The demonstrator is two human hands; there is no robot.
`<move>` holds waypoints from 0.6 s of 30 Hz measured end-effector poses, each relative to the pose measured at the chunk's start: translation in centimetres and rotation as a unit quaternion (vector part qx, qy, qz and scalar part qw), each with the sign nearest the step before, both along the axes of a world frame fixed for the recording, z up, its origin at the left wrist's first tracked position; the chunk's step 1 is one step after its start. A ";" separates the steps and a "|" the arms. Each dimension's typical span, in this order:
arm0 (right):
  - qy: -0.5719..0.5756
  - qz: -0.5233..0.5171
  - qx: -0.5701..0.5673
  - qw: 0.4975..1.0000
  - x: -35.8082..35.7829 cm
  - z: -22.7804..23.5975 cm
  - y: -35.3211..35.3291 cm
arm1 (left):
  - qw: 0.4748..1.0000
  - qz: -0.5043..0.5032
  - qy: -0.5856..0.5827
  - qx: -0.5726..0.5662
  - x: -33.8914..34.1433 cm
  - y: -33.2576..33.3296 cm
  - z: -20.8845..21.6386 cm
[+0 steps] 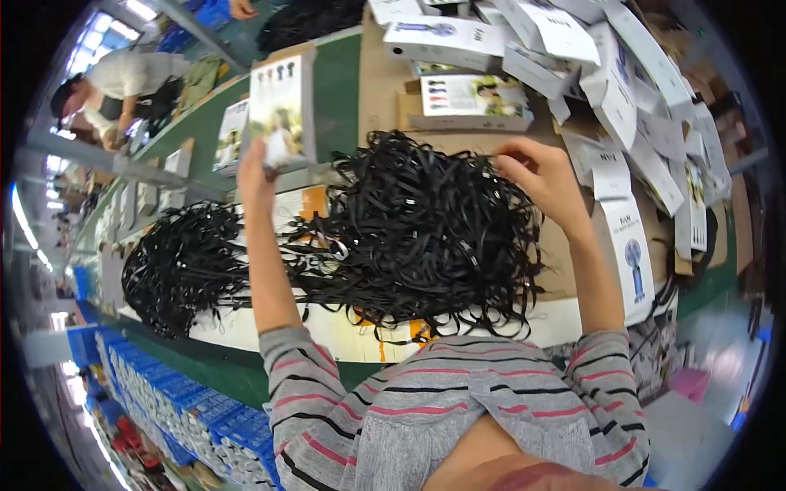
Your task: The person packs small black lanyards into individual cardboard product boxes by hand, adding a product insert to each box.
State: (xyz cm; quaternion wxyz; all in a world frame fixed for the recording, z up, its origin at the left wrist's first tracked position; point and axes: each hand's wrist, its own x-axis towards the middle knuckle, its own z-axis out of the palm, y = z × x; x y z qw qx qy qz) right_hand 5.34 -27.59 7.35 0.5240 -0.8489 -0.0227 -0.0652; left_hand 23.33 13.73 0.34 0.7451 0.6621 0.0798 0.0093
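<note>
My left hand [257,184] grips the lower left edge of a white printed carton [281,110], which stands upright and looks slightly blurred. In front of me lies a big tangled heap of black wrist straps [434,229]. At the heap's upper right edge is my right hand [540,176], fingers bent and drawn together; whatever is between its fingertips is too small to make out. A second heap of black straps [184,262] lies to the left, joined to the first by loose strands.
Flattened and part-folded white cartons [622,90] pile up at the right and far right. A closed white carton [475,98] lies beyond the straps. Blue crates [180,393] line the lower left below the table edge. A co-worker [123,86] bends over at the far left.
</note>
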 end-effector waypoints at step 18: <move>-0.081 0.121 -0.016 0.989 4.1 4.3 1.0 | 0.924 -0.276 -0.263 -0.036 -10.2 -21.7 8.6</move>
